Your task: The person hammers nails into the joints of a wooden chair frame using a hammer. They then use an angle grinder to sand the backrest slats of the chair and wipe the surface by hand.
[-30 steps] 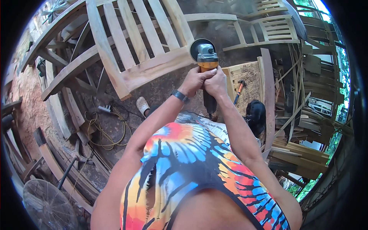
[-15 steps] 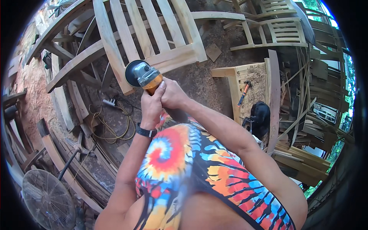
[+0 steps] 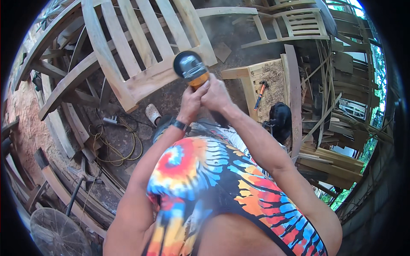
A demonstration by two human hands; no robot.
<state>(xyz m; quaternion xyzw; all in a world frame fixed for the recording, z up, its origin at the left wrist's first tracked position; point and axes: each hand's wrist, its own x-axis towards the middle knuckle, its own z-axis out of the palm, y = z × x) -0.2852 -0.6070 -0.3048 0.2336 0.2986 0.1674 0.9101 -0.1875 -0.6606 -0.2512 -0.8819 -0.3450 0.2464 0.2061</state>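
Your tie-dye shirt (image 3: 200,179) fills the near field, with both forearms rising from it toward the angle grinder (image 3: 191,68). A dark wristband (image 3: 178,124) sits on your left wrist. Your left hand (image 3: 192,102) is clenched around the grinder's orange body from the left, and your right hand (image 3: 217,96) is wrapped round the same body, the two hands touching each other. The grinder is held in the air above both hands, its round dark guard and disc at the top, just below the lower rail of the slatted wooden chair frame (image 3: 145,47); whether the disc touches the rail cannot be told.

Left of the grinder and lower, a coiled yellow cable (image 3: 113,145) lies on the dirt floor, with a pale shoe (image 3: 152,113) between cable and grinder. A floor fan (image 3: 55,234) stands far lower left of it. Right of the grinder, an orange-handled hammer (image 3: 260,94) rests on a sawdust-covered wooden frame (image 3: 265,81), and a dark animal, kind unclear (image 3: 281,121), lies below that. Beyond the grinder to the upper right stands a finished slatted chair (image 3: 299,23), with stacked timber (image 3: 333,158) far right.
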